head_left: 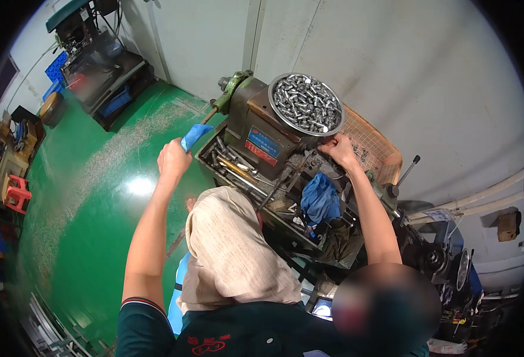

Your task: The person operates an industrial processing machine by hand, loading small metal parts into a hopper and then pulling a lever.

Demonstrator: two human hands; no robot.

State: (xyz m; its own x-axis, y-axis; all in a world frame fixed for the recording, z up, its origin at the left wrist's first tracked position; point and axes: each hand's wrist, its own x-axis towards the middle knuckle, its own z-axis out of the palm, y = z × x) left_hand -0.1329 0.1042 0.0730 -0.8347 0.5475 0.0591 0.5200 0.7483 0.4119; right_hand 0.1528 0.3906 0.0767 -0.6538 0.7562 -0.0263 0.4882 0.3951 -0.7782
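Green floor (104, 202) is seen at L, pale wall (405, 59) behind. Blue-wrapped lever (195, 136) is located in L grip (174, 157), by which its end is fully enclosed; L arm (149, 238) is stretched fwd. R grip (340, 149) is partly bent near machine (238, 116), just below bowl (286, 126) w/ metal parts (306, 101); whether sth. is held cannot be told. R arm (372, 205) is also extended fwd.

Blue-and-red lettered label (263, 144) on machine (268, 119), red lettering (210, 345) on dark green shirt (247, 326)

Shirt (244, 327): dark green
Left sleeve (144, 327): short, thin red and white trim (145, 301)
Chest marking (210, 345): red, partly oval
Button (269, 341): small, round, pale
Lap cloth (232, 250): beige, creased
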